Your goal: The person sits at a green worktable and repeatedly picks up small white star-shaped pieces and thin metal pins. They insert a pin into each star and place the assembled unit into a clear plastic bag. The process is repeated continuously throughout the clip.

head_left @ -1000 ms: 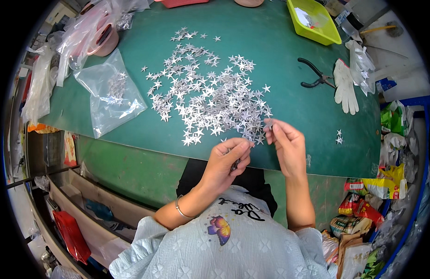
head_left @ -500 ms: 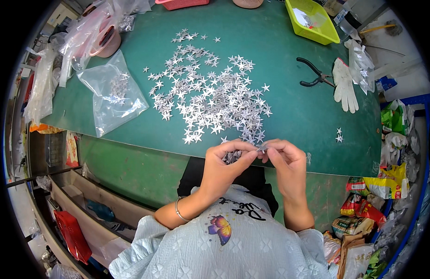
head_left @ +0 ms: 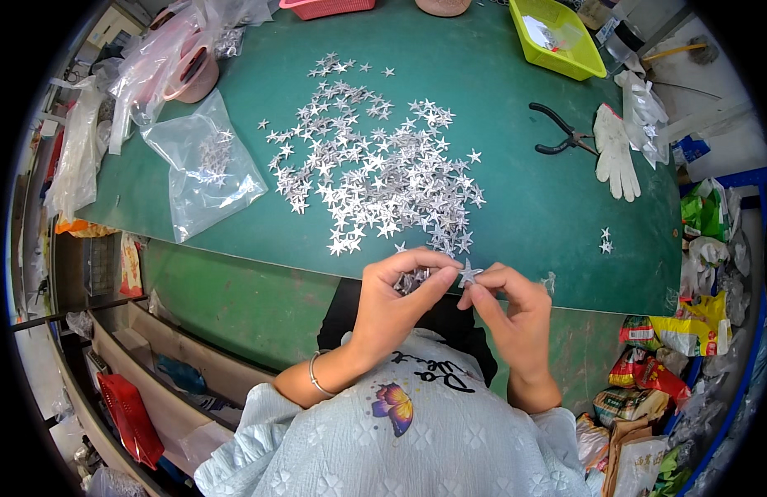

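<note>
At the table's near edge, my left hand (head_left: 400,302) curls around several small silver stars, which show in its palm. A single silver starfish-shaped piece (head_left: 469,272) is held up between the fingertips of both hands. My right hand (head_left: 512,308) pinches it from the right with thumb and forefinger. Just beyond my hands spreads a loose pile of silver stars (head_left: 391,186) on the green table (head_left: 516,124). A clear plastic bag (head_left: 205,190) with more stars inside lies left of the pile.
Black-handled pliers (head_left: 566,137) lie on the right beside a white glove (head_left: 615,153). Two or so loose stars (head_left: 605,241) rest near the right edge. A yellow-green tray (head_left: 557,41) stands at the far right, a pink basket (head_left: 193,76) at the far left.
The star between my fingertips has been turned from edge-on to facing up. My right hand has shifted slightly down and right.
</note>
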Tool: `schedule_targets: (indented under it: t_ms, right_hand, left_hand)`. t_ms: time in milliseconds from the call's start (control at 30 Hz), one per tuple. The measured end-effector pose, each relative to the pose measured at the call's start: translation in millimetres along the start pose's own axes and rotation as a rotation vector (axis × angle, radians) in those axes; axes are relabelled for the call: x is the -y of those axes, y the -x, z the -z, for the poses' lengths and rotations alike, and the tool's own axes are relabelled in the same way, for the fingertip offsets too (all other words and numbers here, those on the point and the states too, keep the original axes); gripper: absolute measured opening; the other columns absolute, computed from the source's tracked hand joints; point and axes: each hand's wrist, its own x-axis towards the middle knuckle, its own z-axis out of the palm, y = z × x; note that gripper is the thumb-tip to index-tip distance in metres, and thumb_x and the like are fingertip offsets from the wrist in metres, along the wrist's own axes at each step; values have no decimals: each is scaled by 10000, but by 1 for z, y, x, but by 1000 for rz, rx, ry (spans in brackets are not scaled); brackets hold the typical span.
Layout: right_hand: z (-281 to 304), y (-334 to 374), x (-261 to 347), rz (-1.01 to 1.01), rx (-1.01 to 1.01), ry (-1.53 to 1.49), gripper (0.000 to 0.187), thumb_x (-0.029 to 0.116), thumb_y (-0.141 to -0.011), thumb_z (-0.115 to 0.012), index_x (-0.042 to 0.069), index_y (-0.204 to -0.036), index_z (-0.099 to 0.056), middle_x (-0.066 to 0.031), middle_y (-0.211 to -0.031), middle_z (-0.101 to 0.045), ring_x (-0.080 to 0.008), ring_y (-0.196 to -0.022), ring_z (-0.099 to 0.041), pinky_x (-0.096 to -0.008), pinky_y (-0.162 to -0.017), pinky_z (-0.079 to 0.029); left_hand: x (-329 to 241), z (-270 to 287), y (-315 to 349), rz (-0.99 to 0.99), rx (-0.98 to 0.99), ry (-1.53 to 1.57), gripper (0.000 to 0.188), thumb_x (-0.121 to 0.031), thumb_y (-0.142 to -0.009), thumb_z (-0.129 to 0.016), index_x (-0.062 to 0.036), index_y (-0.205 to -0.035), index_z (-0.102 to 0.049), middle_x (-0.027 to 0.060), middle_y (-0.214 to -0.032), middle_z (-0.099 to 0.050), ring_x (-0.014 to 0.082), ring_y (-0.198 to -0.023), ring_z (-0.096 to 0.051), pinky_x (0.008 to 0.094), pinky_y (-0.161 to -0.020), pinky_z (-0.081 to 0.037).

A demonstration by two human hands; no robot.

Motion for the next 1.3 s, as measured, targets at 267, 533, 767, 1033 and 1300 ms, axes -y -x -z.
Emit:
schedule_targets:
  t_ms: [267,533,767,1033,1300]
  right_hand:
    - [-5,5,2,221,-109,212,10,-27,-783,-594,-22,-786,-602,-78,-683,-607,-185,-608,-546,-277,-560,-419]
    - [-4,7,0,193,-106,146,13,-33,-781,-589,-25,-776,-598,-81,-672,-602,-181,-606,-546,-277,-556,-422]
    - [-12,6,-5,235,-184,180,10,-41,-771,-586,-32,-766,-584,-93,-670,-593,-202,-611,-550,-286,-557,-425]
    - [-24,-3,-9,362,-118,297,29,-35,-753,-583,-37,-776,-565,-132,-682,-565,-271,-616,-537,-336,-567,-422]
    - [-44,-27,-18,275,156,357,36,-17,-782,-576,-18,-814,-592,-133,-707,-576,-278,-640,-535,-339,-587,-417]
  left_hand:
    - [-1,-1,1,-30,42,-12,81,-34,-822,-613,9,-875,-657,26,-810,-639,60,-752,-550,202,-673,-431]
    - [3,-2,3,-2,35,26,96,-41,-819,-622,0,-902,-646,10,-782,-615,39,-715,-520,189,-641,-415]
    - [7,-4,3,-139,165,28,262,-29,-802,-638,-26,-1059,-584,-25,-719,-530,31,-674,-470,192,-605,-392]
    - [22,6,-6,-317,151,13,184,-18,-840,-568,-4,-1023,-558,5,-758,-539,30,-611,-458,155,-516,-356]
    - [26,47,-10,-4,-88,421,106,-113,-878,-545,-44,-821,-488,33,-689,-494,69,-539,-429,170,-400,-266]
